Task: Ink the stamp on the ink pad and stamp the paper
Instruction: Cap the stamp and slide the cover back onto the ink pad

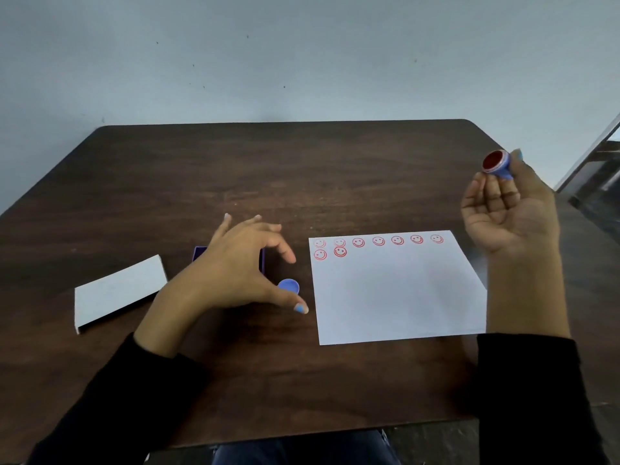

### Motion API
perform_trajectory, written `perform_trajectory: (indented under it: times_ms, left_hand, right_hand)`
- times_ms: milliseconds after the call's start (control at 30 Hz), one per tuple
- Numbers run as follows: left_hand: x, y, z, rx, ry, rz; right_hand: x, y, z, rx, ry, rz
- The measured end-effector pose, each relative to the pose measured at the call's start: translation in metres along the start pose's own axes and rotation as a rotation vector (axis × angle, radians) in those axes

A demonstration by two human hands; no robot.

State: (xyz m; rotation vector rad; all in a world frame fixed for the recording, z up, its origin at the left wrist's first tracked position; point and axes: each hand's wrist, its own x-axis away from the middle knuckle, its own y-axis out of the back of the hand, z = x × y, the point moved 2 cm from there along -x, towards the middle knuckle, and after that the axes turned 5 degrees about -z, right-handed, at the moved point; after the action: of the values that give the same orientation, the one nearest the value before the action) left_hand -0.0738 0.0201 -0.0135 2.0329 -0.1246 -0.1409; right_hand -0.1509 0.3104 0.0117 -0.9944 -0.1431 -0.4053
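Observation:
My right hand (510, 209) is raised above the table's right side, palm toward me, holding a small blue stamp (499, 164) by the fingertips with its red inked face turned left. A white paper (399, 297) lies below it with several red smiley prints along its top edge. My left hand (241, 266) hovers with fingers spread, holding nothing, over a purple box (262, 261) that it mostly hides. A round blue cap (289, 285) lies on the table just under my left thumb and index finger. I cannot tell which item is the ink pad.
A white cardboard sleeve (117, 293) lies at the left on the dark wooden table (302, 169). A pale wall stands behind the table's far edge. A metal frame (590, 169) shows at the far right. Black sleeves cover both forearms.

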Motion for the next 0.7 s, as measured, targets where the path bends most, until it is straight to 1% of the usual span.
perform_trajectory:
  times_ms: [200, 500, 600, 700]
  left_hand:
    - [0.001, -0.007, 0.009, -0.054, 0.032, 0.026]
    - [-0.001, -0.005, 0.011, -0.034, 0.064, 0.050]
    - [0.000, -0.001, 0.010, -0.031, 0.082, -0.030]
    - [0.002, 0.012, 0.008, 0.007, 0.105, -0.206]
  right_hand:
    - [-0.004, 0.003, 0.000, -0.017, 0.007, -0.030]
    - [-0.010, 0.017, 0.004, -0.012, 0.027, -0.103]
    - [-0.008, 0.018, 0.002, 0.012, 0.041, -0.122]
    - [0.002, 0.003, -0.009, 0.081, 0.100, -0.099]
